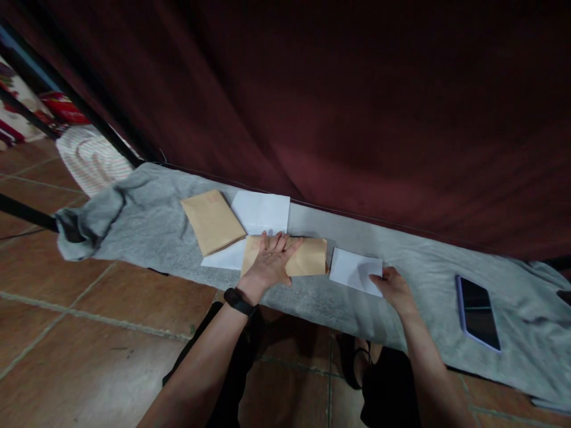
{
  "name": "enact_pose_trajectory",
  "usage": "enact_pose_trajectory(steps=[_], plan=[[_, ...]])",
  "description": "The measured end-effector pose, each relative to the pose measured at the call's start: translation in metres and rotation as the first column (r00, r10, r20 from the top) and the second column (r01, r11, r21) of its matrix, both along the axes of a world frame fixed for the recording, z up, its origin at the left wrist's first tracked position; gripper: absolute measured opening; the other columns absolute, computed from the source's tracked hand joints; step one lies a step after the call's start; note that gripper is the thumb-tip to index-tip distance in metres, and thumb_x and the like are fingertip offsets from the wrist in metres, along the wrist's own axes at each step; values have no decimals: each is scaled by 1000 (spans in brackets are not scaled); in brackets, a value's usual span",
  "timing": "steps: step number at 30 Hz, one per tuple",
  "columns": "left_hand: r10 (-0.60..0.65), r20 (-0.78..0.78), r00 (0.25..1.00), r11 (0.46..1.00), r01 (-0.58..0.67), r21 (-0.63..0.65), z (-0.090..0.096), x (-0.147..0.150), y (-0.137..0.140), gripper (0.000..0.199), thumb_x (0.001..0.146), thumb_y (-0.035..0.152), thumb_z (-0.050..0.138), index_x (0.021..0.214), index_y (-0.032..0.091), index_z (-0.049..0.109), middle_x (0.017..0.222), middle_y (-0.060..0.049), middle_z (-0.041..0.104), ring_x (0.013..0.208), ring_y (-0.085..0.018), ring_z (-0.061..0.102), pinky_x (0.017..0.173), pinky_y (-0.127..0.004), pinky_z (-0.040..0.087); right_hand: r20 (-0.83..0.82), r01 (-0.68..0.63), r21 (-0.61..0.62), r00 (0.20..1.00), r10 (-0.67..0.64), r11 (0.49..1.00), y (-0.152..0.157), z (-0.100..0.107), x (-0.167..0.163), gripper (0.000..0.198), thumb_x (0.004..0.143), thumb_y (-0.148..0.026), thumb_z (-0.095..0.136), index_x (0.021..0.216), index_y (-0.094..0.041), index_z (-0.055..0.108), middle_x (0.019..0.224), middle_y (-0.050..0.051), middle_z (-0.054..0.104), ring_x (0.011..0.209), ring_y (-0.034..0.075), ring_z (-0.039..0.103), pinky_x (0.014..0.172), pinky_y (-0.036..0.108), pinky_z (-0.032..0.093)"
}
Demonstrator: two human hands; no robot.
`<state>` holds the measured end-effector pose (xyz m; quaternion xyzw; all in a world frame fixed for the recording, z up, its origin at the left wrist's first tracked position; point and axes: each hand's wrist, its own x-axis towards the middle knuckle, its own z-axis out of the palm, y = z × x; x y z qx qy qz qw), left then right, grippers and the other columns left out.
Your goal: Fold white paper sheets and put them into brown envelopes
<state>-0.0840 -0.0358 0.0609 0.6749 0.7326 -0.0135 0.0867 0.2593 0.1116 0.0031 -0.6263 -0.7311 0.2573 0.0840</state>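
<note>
My left hand [270, 261] lies flat with fingers spread on a brown paper envelope [311, 257], pressing it to the grey cloth. A folded white sheet of paper [355, 270] is pinched at its right edge by my right hand [392, 288]; its left edge sits just beside the envelope's right end. Further left, several brown envelopes [212, 222] are stacked at a slant. White paper [263, 212] lies behind my left hand, and another white piece [226, 257] shows partly under the stack.
The grey cloth [307, 300] covers a long narrow surface. A phone in a purple case [479, 312] rests on it at the right. Behind hangs a dark red curtain [334, 119]. Black metal bars [98, 113] and a striped cloth [91, 157] are at the left, above a tiled floor [125, 356].
</note>
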Motion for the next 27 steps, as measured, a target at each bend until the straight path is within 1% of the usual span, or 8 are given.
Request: enact_pose_trajectory(steps=[3, 5, 7, 10, 14, 19, 23, 27], plan=[[44, -13, 999, 999, -45, -27, 1, 1, 1, 131, 58, 52, 89, 161, 28, 12, 163, -19, 28, 152, -43, 15, 117, -69, -8, 76, -2, 153, 997, -9, 988, -6, 1, -1, 51, 89, -45, 53, 128, -12, 55, 98, 14, 71, 90, 29, 68, 77, 37, 51], [52, -15, 999, 998, -53, -42, 0, 2, 2, 132, 58, 51, 89, 161, 27, 11, 163, -20, 26, 152, -43, 16, 117, -69, -8, 128, -40, 383, 992, -10, 923, -14, 0, -11, 60, 90, -46, 51, 139, -9, 48, 120, 22, 65, 111, 34, 62, 90, 44, 49], [48, -16, 999, 997, -49, -52, -1, 2, 3, 133, 58, 49, 90, 161, 27, 10, 164, -20, 25, 152, -43, 16, 117, -70, -7, 148, -154, 513, 985, 89, 844, -25, -4, -27, 59, 95, -44, 44, 144, -11, 45, 141, 23, 53, 127, 35, 53, 101, 48, 45], [47, -26, 999, 998, -48, -50, -6, 3, 5, 134, 56, 50, 91, 161, 29, 10, 165, -19, 24, 151, -44, 16, 117, -71, -6, 165, -315, 496, 949, 268, 809, -44, -18, -55, 55, 100, -40, 32, 146, -13, 44, 149, 20, 49, 137, 30, 46, 110, 48, 41], [59, -42, 997, 998, -60, -20, -12, 4, 5, 134, 58, 51, 90, 162, 30, 7, 165, -18, 24, 151, -44, 17, 117, -72, -7, 321, -388, 434, 910, 263, 813, -63, -32, -73, 59, 103, -40, 25, 153, -11, 38, 160, 19, 36, 147, 33, 32, 118, 55, 27], [55, -40, 998, 998, -57, -36, -13, 7, 5, 135, 59, 48, 90, 162, 27, 6, 165, -18, 23, 152, -44, 12, 118, -71, -9, 384, -355, 394, 901, 199, 848, -59, -33, -64, 62, 104, -45, 19, 156, -16, 35, 164, 16, 27, 150, 32, 29, 119, 53, 25], [68, -35, 997, 997, -69, -32, -12, 8, 4, 135, 59, 49, 91, 161, 32, 4, 165, -16, 24, 152, -44, 12, 116, -73, -9, 401, -325, 424, 904, 147, 845, -50, -33, -54, 66, 103, -48, 20, 156, -10, 33, 163, 22, 27, 148, 36, 31, 117, 55, 28], [54, -13, 998, 998, -54, -13, -10, 6, 2, 133, 59, 48, 91, 162, 28, 8, 164, -18, 27, 152, -42, 15, 118, -70, -7, 401, -303, 455, 909, 111, 837, -42, -36, -42, 69, 103, -50, 19, 156, -8, 32, 162, 25, 27, 148, 38, 31, 114, 60, 29]])
